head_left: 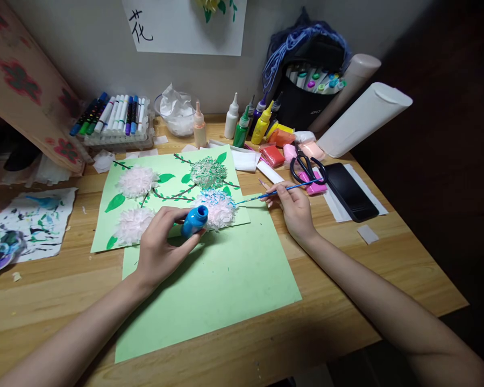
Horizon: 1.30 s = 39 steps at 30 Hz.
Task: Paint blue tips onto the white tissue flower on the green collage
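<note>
My left hand [161, 242] is closed round a blue paint bottle [192, 223], tilted with its uncapped mouth toward me. In my right hand [293, 210] is a thin blue paintbrush [275, 192], its tip at the right edge of a ruffled paper flower [218, 208]. Blue specks cover the upper part of that flower; the rest is pale pink. It sits on a light green picture sheet [173, 207] with painted leaves and branches. A green-tinted flower [208, 173] lies above it, and two pale pink flowers [137, 181] are on the left.
A second green sheet [218, 290] lies under the picture. Behind stand several paint bottles [242, 128], a marker rack [116, 121] and a plastic bowl [178, 115]. Scissors [306, 167] and a phone [350, 191] lie right; a paint-stained tissue [36, 220] lies left.
</note>
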Each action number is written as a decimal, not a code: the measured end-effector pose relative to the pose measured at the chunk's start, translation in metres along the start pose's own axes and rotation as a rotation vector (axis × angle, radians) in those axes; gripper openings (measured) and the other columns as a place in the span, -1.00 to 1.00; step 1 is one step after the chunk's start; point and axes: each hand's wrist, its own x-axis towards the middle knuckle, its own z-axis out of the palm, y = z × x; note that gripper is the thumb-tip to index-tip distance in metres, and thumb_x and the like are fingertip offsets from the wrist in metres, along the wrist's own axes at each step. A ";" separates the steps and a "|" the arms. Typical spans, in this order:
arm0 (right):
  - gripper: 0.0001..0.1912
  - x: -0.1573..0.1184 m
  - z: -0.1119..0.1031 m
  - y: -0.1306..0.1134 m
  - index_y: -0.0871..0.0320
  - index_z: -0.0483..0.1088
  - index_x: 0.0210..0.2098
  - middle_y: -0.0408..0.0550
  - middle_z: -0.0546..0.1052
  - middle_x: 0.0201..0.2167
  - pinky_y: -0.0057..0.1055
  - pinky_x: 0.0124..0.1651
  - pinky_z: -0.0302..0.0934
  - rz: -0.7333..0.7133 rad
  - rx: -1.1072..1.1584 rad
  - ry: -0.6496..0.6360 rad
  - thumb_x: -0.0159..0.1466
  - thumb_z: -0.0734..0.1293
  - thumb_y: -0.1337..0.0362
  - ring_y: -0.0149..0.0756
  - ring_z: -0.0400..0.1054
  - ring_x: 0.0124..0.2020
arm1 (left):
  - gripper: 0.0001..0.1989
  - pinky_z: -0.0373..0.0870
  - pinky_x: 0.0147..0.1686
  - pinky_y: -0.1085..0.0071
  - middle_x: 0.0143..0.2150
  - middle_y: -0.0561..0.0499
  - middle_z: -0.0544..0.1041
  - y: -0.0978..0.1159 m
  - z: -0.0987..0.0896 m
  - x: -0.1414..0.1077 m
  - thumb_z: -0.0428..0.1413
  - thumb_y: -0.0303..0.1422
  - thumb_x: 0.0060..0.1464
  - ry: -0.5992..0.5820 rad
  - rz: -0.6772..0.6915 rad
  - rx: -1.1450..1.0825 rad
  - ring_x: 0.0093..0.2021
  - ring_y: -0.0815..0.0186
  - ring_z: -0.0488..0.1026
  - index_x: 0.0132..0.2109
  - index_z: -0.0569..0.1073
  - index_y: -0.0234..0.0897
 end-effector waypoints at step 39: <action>-0.71 0.002 -0.005 0.005 0.11 0.41 -0.42 -0.21 0.49 -0.57 -0.47 -0.43 0.29 0.053 0.030 0.018 0.24 0.32 0.02 -0.45 0.40 -0.54 | -0.74 0.38 -0.31 0.40 -0.25 0.03 0.50 0.001 -0.001 0.000 0.23 -0.47 0.03 -0.011 -0.010 -0.011 -0.29 0.33 0.41 -0.11 0.42 -0.23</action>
